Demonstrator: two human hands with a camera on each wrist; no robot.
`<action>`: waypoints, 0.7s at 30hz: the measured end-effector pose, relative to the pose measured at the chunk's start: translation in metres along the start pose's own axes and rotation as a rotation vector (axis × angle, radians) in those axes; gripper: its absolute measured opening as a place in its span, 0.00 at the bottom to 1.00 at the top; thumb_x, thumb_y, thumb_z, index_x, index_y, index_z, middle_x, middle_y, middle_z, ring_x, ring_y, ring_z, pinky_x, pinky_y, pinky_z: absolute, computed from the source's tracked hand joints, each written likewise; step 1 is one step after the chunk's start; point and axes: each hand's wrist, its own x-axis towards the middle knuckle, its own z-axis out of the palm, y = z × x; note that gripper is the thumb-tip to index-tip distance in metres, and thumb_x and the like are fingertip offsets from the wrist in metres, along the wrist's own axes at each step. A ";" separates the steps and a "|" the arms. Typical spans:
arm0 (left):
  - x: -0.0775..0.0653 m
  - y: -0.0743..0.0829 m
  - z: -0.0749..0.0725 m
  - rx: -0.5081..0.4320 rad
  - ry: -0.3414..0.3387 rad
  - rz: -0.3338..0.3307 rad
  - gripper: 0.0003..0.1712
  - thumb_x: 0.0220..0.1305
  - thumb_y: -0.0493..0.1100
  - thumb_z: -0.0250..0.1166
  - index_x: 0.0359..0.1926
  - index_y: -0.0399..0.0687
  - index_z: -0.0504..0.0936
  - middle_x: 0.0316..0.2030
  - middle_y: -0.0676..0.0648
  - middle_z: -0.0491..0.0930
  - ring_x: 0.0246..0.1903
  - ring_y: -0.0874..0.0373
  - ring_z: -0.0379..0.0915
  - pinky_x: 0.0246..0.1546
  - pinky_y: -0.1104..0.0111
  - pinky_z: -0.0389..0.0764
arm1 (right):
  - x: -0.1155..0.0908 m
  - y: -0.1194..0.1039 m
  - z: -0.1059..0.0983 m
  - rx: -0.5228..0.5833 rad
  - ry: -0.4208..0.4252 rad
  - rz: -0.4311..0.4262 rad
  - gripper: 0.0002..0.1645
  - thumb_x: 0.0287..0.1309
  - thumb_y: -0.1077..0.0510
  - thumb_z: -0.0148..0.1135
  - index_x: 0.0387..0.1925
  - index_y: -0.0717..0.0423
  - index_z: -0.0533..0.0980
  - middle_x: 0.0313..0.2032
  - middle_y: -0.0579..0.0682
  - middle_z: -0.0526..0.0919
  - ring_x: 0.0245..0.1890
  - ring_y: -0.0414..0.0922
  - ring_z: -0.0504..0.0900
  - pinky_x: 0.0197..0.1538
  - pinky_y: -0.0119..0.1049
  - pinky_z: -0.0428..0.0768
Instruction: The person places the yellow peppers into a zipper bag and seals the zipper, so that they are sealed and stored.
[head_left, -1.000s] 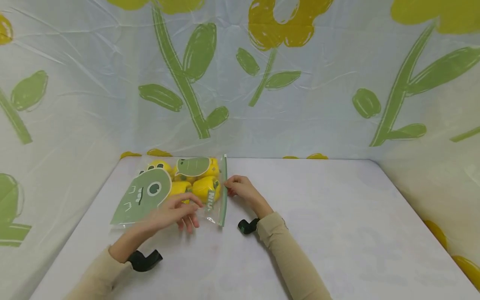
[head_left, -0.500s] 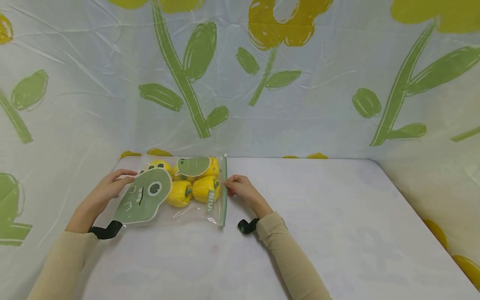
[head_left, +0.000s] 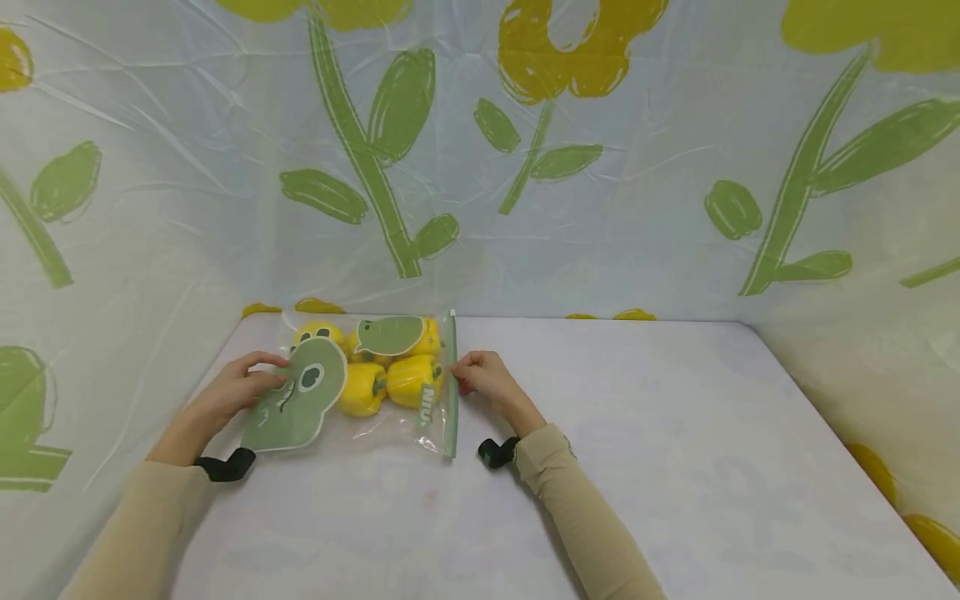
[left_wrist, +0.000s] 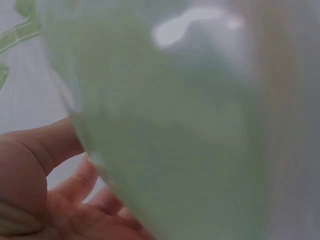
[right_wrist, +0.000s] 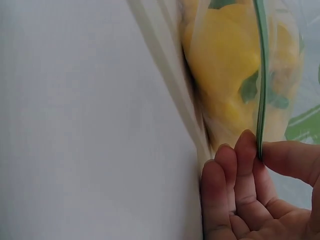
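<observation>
A clear zip bag (head_left: pixel 337 435) printed with a green cartoon monster lies at the back left of the table. Several yellow bell peppers (head_left: pixel 412 380) show through its plastic. My left hand (head_left: pixel 231 393) holds the bag's left end, its fingers over the green print; in the left wrist view that plastic hides the fingertips. At the bag's right end, my right hand (head_left: pixel 487 379) pinches the green zip strip (right_wrist: pixel 262 75) between thumb and index finger. The other fingers of that hand curl beside the strip, and the peppers sit just behind it in the right wrist view.
The white tabletop (head_left: pixel 675 467) runs to the right and front of the bag. A cloth with printed flowers (head_left: pixel 630 183) hangs behind it and along both sides. Black wrist mounts (head_left: pixel 227 467) stick out from both sleeves.
My left hand has gone from over the bag's front to its left end, then slid slightly right, pushing that end inward. My right hand stays at the zip strip.
</observation>
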 end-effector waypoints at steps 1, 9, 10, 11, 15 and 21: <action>0.002 -0.001 0.003 0.008 -0.002 0.012 0.18 0.68 0.39 0.60 0.57 0.39 0.73 0.28 0.58 0.73 0.27 0.66 0.66 0.30 0.70 0.71 | 0.000 0.000 -0.002 -0.001 0.001 0.001 0.07 0.62 0.64 0.60 0.31 0.67 0.78 0.26 0.50 0.78 0.25 0.43 0.76 0.34 0.33 0.79; 0.017 0.016 0.040 -0.007 -0.015 0.096 0.22 0.67 0.37 0.62 0.59 0.32 0.72 0.33 0.49 0.80 0.33 0.64 0.71 0.34 0.69 0.75 | -0.008 0.005 -0.049 -0.058 0.007 0.019 0.07 0.60 0.65 0.60 0.30 0.68 0.79 0.24 0.49 0.78 0.22 0.42 0.75 0.32 0.32 0.79; 0.020 0.020 0.047 -0.013 -0.019 0.103 0.21 0.67 0.37 0.62 0.58 0.33 0.72 0.33 0.49 0.80 0.33 0.64 0.71 0.33 0.69 0.75 | -0.010 0.006 -0.058 -0.062 0.009 0.025 0.07 0.61 0.65 0.60 0.30 0.67 0.79 0.24 0.49 0.77 0.22 0.42 0.75 0.33 0.32 0.79; 0.024 0.023 0.054 -0.019 -0.026 0.111 0.21 0.67 0.37 0.62 0.58 0.33 0.73 0.33 0.49 0.80 0.33 0.63 0.71 0.33 0.69 0.75 | -0.013 0.007 -0.067 -0.062 0.012 0.034 0.07 0.61 0.65 0.60 0.30 0.67 0.79 0.24 0.49 0.77 0.22 0.42 0.75 0.33 0.32 0.79; 0.037 0.038 0.081 -0.047 -0.035 0.123 0.19 0.66 0.37 0.63 0.56 0.35 0.75 0.32 0.51 0.79 0.33 0.61 0.70 0.33 0.69 0.74 | -0.022 0.012 -0.104 -0.049 0.013 0.054 0.07 0.62 0.65 0.59 0.31 0.67 0.78 0.24 0.48 0.77 0.22 0.41 0.75 0.33 0.33 0.80; 0.053 0.054 0.116 -0.183 -0.075 0.132 0.20 0.66 0.36 0.63 0.56 0.32 0.75 0.27 0.53 0.77 0.32 0.62 0.70 0.34 0.72 0.73 | -0.034 0.024 -0.154 -0.019 -0.016 0.043 0.08 0.65 0.65 0.57 0.32 0.67 0.78 0.25 0.47 0.78 0.25 0.40 0.76 0.35 0.32 0.80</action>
